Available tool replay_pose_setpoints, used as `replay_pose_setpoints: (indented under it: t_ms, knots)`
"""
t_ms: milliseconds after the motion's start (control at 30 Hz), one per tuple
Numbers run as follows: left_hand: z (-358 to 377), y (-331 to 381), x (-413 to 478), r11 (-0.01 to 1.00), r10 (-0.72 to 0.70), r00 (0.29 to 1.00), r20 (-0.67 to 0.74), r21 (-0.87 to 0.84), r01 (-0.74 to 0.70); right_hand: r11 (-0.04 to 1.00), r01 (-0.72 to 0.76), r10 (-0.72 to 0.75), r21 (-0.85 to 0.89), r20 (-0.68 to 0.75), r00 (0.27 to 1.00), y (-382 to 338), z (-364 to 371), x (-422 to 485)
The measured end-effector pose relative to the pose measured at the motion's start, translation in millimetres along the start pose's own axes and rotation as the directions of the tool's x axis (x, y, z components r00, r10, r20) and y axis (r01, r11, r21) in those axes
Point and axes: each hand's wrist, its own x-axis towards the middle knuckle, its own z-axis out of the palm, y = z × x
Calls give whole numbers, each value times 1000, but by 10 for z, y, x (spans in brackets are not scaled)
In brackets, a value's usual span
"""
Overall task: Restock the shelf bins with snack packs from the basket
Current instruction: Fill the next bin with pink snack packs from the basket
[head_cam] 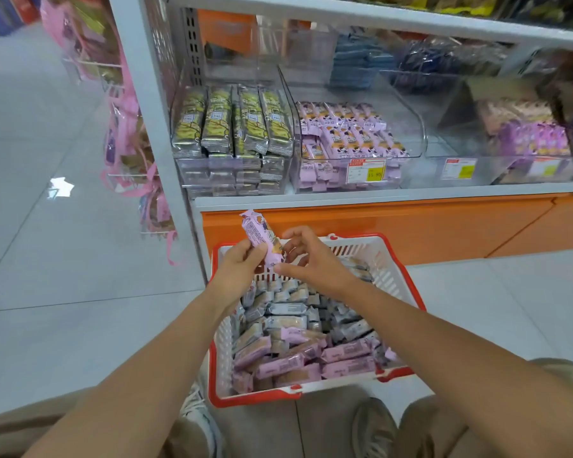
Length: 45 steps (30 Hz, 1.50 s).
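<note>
above the basket [379,256], left hand [242,261] fingers clamp a pink snack pack [259,235], right hand [313,261] fingers pinching its lower end.

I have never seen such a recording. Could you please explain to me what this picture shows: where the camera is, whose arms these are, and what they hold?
There is no machine here. A person wears one camera on the head, so you look forward and down along their two bare arms. The left hand grips one pink snack pack, raised above a white basket with a red rim. The basket stands on the tiled floor and is full of pink and grey packs. The right hand curls its fingers at the pack's lower end; I cannot tell whether it pinches it. Behind, the shelf carries a clear bin of pink packs and, left of it, a clear bin of yellow-and-grey packs.
</note>
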Motion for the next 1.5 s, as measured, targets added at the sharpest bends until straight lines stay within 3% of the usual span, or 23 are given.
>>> replay_pose_setpoints:
  t_ms: [167,267,333,433,533,633,733,867,1167,1333,1500]
  knots:
    - [123,313,10,996,84,995,45,30,-86,995,92,-96,-42,-103,990,-211,-175,-97]
    - [178,541,60,941,259,966,1,225,-253,987,155,-158,-31,-186,970,-370,-393,-95]
    - [150,652,149,770,490,869,-72,502,-393,983,184,-183,-20,-247,951,-467,-566,-88]
    - [91,783,331,481,720,692,-55,759,-440,973,216,-232,-85,-338,912,-606,-836,-9]
    - [84,888,485,310,709,703,51,873,-377,968,181,-238,-174,-404,883,-696,-1077,191]
    - [88,878,626,232,653,754,74,928,-292,955,112,-228,-274,-441,868,-745,-1230,450]
    - [80,793,718,172,643,762,76,955,-240,932,26,-200,-362,-452,869,-760,-1300,721]
    - [53,681,798,119,702,706,95,962,-247,885,-27,-197,-465,-425,883,-724,-1291,1011]
    - [57,589,887,106,722,685,98,962,-250,842,-51,-184,-537,-374,909,-633,-1202,1250]
    - [31,603,899,91,716,686,126,958,-271,841,-8,-221,-541,-357,908,-672,-1189,1174]
    - [9,581,806,66,703,690,172,950,-305,860,93,-326,-501,-399,857,-611,-1087,972]
